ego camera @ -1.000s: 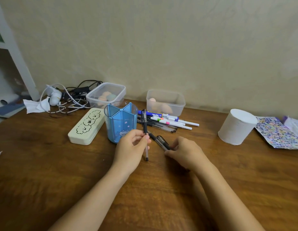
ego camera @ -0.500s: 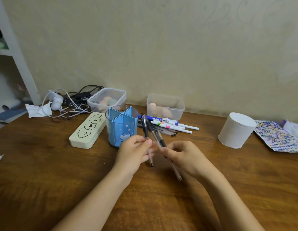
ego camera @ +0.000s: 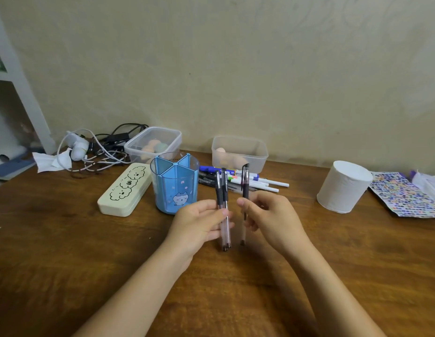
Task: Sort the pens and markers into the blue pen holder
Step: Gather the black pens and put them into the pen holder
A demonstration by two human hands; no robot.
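The blue pen holder (ego camera: 174, 184) stands upright on the wooden table, its divided compartments showing no pens. My left hand (ego camera: 199, 222) holds two black gel pens (ego camera: 222, 190) upright, just right of the holder. My right hand (ego camera: 272, 217) grips a third black gel pen (ego camera: 245, 183) upright, a short gap from the pair. Behind the hands lies a pile of pens and markers (ego camera: 250, 181), some with white barrels and coloured bands.
A cream pencil case (ego camera: 124, 190) lies left of the holder. Two clear plastic boxes (ego camera: 153, 142) (ego camera: 239, 150) stand by the wall. A tangle of cables (ego camera: 99, 152) is at the back left, a white paper roll (ego camera: 343, 189) and a sticker sheet (ego camera: 403, 195) at the right.
My right hand picked pens off the table and lifted them upright. One passed to my left hand, which now holds two. The view tilted upward.
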